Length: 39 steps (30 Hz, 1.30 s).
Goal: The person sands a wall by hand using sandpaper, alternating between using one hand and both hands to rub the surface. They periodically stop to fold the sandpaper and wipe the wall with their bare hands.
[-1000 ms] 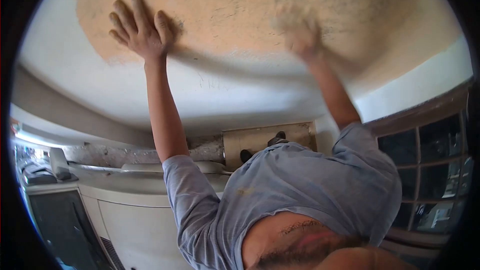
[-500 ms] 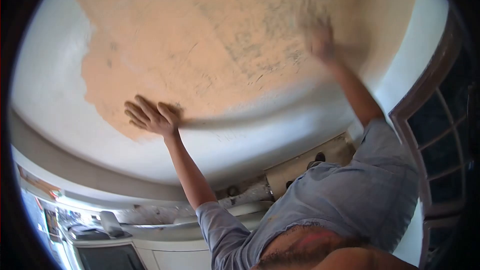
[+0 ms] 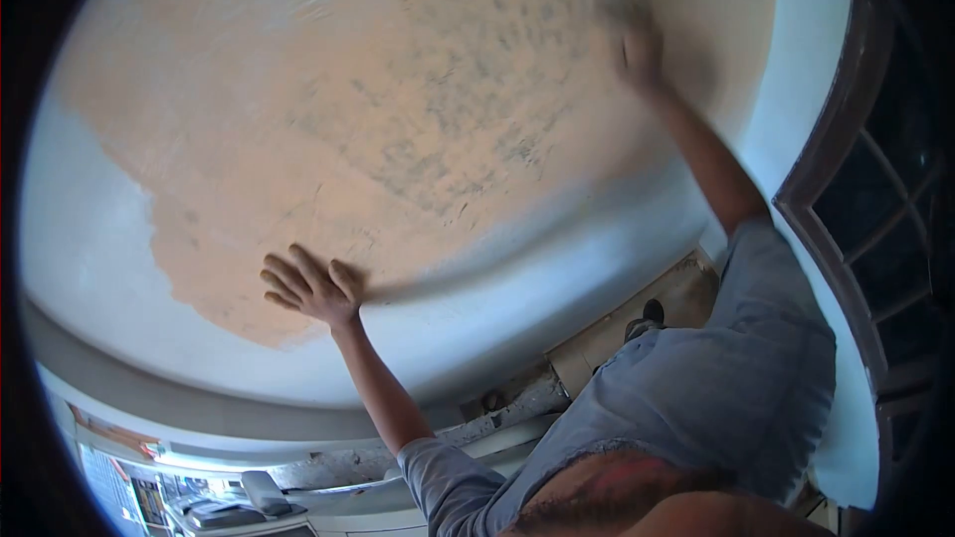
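Observation:
My left hand [image 3: 313, 290] lies against the wall with its fingers spread, holding nothing. It rests on the lower left part of a large tan-orange patch [image 3: 298, 209] on the white wall [image 3: 90, 229]. Higher up and to the right, my right hand [image 3: 640, 48] is at the same patch, smeared by motion. Whether its fingers hold anything is hidden by the blur. Between the two hands the patch carries dark grey smudges [image 3: 477, 119] and small scratches.
A brown-framed window or door with dark panes [image 3: 865, 199] stands at the right. My shoe [image 3: 654, 312] shows on the floor below. A pale ledge [image 3: 199, 378] curves along the lower left, with assorted items [image 3: 229, 507] beyond it.
The view has tilted, so the wall sits lower in the picture. My right hand has moved up across the patch, while my left hand stays flat on the wall.

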Each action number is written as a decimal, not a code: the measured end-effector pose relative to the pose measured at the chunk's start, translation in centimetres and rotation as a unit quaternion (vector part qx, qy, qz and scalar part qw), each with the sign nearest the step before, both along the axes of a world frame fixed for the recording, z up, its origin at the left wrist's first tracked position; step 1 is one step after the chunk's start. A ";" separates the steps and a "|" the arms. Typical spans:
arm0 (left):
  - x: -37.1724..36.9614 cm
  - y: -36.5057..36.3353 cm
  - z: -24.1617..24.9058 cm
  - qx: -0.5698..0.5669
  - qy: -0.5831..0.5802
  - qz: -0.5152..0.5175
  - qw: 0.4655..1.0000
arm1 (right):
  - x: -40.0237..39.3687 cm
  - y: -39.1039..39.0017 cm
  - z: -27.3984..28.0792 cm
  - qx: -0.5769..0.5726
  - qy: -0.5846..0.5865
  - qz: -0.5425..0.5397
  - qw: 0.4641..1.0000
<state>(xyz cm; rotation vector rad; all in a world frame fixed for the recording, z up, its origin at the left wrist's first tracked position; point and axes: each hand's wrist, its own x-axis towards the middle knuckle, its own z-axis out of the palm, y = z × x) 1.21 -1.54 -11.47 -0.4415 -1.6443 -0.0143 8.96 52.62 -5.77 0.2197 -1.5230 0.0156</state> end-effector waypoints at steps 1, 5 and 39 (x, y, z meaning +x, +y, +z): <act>0.2 0.1 0.1 -0.001 -0.002 -0.004 1.000 | 1.0 0.0 6.1 -0.068 -0.030 0.005 0.997; 0.0 0.0 0.0 -0.001 -0.002 0.014 1.000 | 1.5 1.0 16.1 -0.049 0.042 0.021 0.998; -0.1 0.3 0.2 -0.005 0.017 0.004 1.000 | 0.2 1.7 6.6 -0.096 -0.034 -0.082 0.991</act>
